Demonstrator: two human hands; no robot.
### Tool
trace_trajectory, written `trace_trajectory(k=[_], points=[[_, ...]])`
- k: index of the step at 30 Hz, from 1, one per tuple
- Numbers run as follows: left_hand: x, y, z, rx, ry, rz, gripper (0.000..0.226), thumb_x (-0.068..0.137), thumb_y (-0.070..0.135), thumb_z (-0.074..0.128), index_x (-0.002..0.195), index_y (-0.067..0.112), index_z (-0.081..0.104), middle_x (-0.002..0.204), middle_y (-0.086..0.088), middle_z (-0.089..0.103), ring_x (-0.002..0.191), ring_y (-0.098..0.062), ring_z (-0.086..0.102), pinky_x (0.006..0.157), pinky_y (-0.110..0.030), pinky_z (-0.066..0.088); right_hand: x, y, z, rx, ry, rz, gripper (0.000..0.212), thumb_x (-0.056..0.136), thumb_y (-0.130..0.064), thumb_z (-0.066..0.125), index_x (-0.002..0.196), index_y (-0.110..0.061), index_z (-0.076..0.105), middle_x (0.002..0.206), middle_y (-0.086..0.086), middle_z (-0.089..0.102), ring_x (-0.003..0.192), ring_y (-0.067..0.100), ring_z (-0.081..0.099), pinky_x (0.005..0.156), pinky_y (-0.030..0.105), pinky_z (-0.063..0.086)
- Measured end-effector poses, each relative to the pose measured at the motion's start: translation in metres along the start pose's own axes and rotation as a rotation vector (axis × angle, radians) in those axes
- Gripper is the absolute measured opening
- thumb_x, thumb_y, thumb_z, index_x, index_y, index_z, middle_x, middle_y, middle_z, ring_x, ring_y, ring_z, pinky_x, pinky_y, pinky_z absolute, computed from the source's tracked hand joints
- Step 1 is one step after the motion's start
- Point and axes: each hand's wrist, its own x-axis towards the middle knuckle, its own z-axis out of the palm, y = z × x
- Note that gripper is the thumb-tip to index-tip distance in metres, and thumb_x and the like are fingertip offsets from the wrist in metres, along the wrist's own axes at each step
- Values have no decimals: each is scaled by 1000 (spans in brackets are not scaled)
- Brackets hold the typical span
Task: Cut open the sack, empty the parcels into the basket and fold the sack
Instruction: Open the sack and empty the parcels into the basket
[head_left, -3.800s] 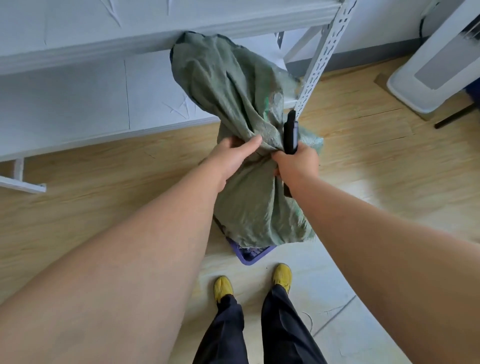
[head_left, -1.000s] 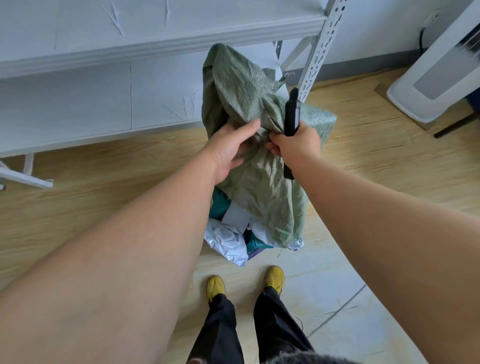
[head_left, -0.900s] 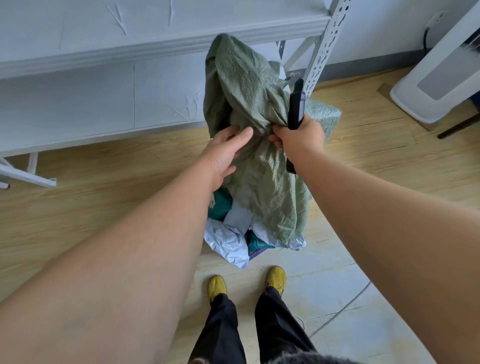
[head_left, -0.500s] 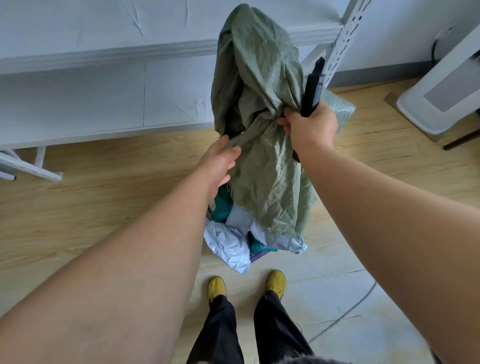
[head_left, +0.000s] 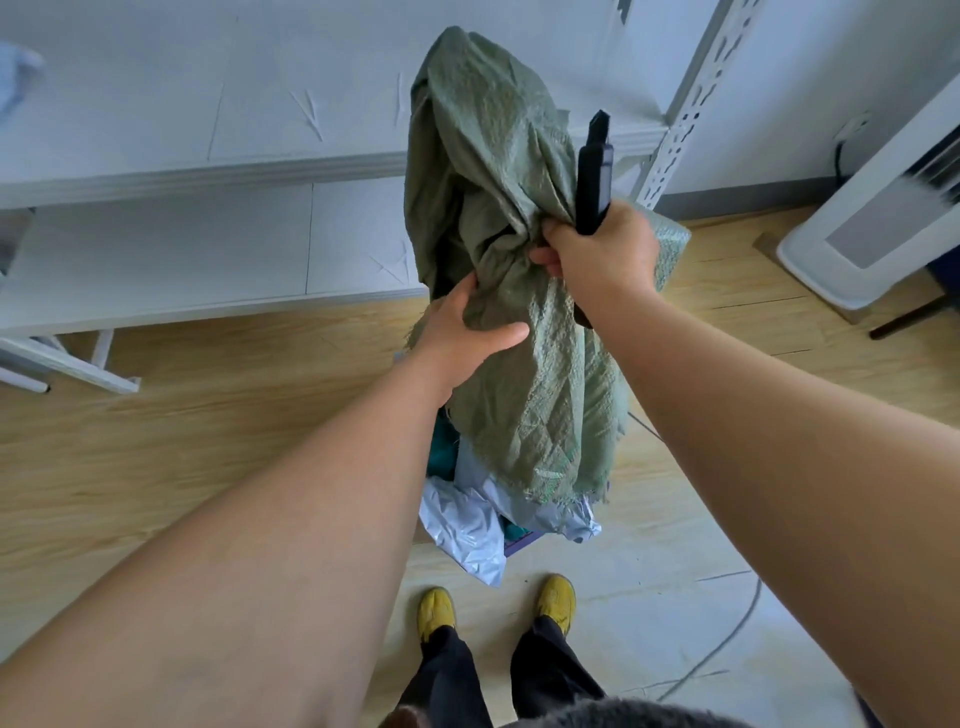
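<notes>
A green woven sack (head_left: 524, 364) hangs upside down over the purple basket (head_left: 519, 545), of which only a corner shows. My right hand (head_left: 597, 254) grips a bunched fold of the sack high up together with a black utility knife (head_left: 592, 176), which points upward. My left hand (head_left: 462, 332) holds the sack lower down, thumb over the cloth and fingers behind a fold. Silver-grey and teal parcels (head_left: 467, 525) spill from the sack's open mouth into the basket below.
A white metal shelving rack (head_left: 208, 171) stands behind the sack, its perforated upright (head_left: 691, 98) at the right. A white appliance (head_left: 872, 208) stands on the wooden floor at far right. My yellow shoes (head_left: 556, 597) are just short of the basket. A thin cable (head_left: 727, 639) lies on the floor.
My right hand has lifted the sack higher with the knife. My left hand has let go and taken hold lower on the cloth. More parcels have slid out at the bottom.
</notes>
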Motion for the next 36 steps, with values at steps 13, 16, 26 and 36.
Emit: trace_trajectory(k=[13,16,26,36], points=[[-14,7,-19,44,46,83,100,62,53,83,145,30,32,138,11,49,123,-9,49,106,-35,40,-17,-39,19,-115,-121,-85,10,84,-15,64,77,-19,59,55,2,71,57,14,71,68,40,61],[-18,6,-23,33,63,99,92,67,47,83,143,30,34,133,13,51,124,-11,49,104,-33,41,-24,-40,23,-109,-126,-84,11,85,-16,64,76,-18,60,55,3,70,58,16,71,68,41,61],[-14,15,-5,-167,321,27,33,79,35,73,108,26,58,88,7,63,86,-16,58,76,-26,45,-35,-53,28,23,-290,32,22,81,-18,76,91,-6,61,63,10,71,55,21,68,63,36,62],[3,22,-14,-370,304,-226,57,80,44,73,125,14,55,113,-1,64,99,-26,62,93,-40,50,-33,11,5,-63,-225,178,39,73,-32,84,94,-17,55,75,4,69,54,10,66,58,27,59]])
